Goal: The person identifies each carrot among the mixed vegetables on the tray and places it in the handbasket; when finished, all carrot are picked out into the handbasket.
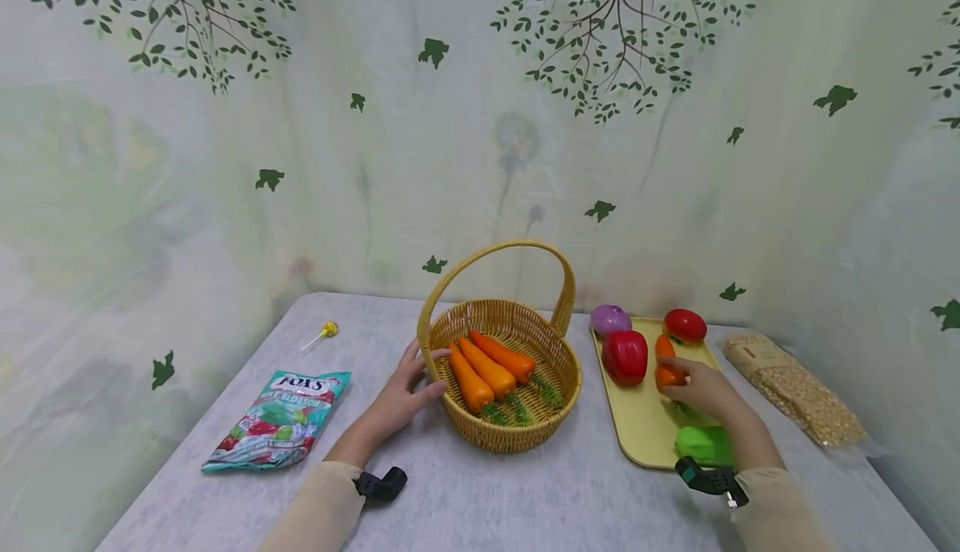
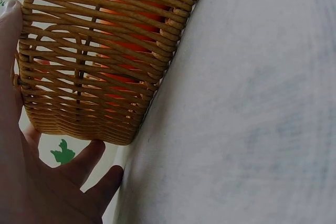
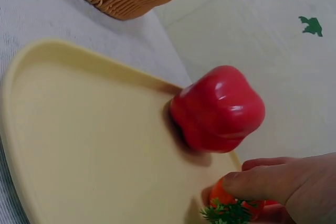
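My left hand point(image 1: 402, 398) rests its spread fingers against the left side of a wicker basket point(image 1: 501, 439), near the foot of its handle. Three toy carrots point(image 1: 487, 368) with green tops lie in the basket. On the yellow tray point(image 1: 637, 431) at the right, my right hand point(image 1: 705, 389) pinches another orange carrot point(image 1: 666, 360) between thumb and fingers. In the right wrist view that carrot's leafy top point(image 3: 228, 212) shows below the thumb. A red bell pepper point(image 1: 625, 358) lies left of this hand; a red tomato point(image 1: 685, 326) sits beyond it.
A purple onion point(image 1: 611, 319) lies at the tray's far left corner. A light green item point(image 1: 703, 445) lies near the right wrist. Right of the tray is a bag of grains point(image 1: 795, 385). A candy bag point(image 1: 281, 420) and a lollipop point(image 1: 322, 333) lie at the left.
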`<control>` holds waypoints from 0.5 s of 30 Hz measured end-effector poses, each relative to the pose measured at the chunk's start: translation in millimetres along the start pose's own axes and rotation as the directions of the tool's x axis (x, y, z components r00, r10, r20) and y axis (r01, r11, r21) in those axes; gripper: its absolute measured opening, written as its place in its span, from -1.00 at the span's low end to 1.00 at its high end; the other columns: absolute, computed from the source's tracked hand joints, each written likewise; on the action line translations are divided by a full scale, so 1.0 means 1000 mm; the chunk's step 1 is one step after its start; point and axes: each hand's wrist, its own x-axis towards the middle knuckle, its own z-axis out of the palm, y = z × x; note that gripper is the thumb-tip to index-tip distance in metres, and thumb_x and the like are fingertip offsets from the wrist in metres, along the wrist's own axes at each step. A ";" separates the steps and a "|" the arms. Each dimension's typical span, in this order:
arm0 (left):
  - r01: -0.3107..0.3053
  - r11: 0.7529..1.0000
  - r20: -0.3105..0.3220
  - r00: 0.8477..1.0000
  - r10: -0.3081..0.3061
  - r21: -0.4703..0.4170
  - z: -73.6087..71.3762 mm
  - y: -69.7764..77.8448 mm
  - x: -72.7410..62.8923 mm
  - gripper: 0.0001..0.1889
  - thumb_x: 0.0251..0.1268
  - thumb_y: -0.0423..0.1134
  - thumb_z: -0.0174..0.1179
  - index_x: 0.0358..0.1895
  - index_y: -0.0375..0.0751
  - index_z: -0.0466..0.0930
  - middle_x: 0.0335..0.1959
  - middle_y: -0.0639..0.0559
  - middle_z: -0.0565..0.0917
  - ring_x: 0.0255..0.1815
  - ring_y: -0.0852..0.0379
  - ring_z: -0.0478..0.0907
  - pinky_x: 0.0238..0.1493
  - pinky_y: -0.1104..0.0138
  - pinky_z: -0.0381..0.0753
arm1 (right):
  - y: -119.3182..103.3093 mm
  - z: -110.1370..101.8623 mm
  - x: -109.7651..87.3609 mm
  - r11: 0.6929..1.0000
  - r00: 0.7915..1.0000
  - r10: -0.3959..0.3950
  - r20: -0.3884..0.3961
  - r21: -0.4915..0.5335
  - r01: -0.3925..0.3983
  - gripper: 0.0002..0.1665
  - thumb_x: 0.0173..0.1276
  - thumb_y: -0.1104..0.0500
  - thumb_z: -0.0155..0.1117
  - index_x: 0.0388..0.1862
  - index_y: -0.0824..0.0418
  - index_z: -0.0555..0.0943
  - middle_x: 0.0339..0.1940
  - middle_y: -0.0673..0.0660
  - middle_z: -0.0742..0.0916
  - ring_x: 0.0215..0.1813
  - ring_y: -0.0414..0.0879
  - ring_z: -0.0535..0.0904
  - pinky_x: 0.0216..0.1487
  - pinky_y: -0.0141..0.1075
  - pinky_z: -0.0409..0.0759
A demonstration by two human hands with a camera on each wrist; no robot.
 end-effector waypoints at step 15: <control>-0.022 1.000 -0.001 1.000 0.022 -0.003 0.001 0.003 0.001 -0.48 0.43 -0.09 0.20 0.42 0.08 0.41 0.68 0.08 -0.20 0.66 -0.23 -0.14 0.50 -0.27 0.12 | -0.009 0.011 0.002 0.993 0.996 0.041 -0.085 0.109 -0.032 -0.39 0.44 0.13 0.20 0.43 0.26 0.41 0.28 0.52 0.53 0.00 0.21 0.48 -0.07 -0.12 0.56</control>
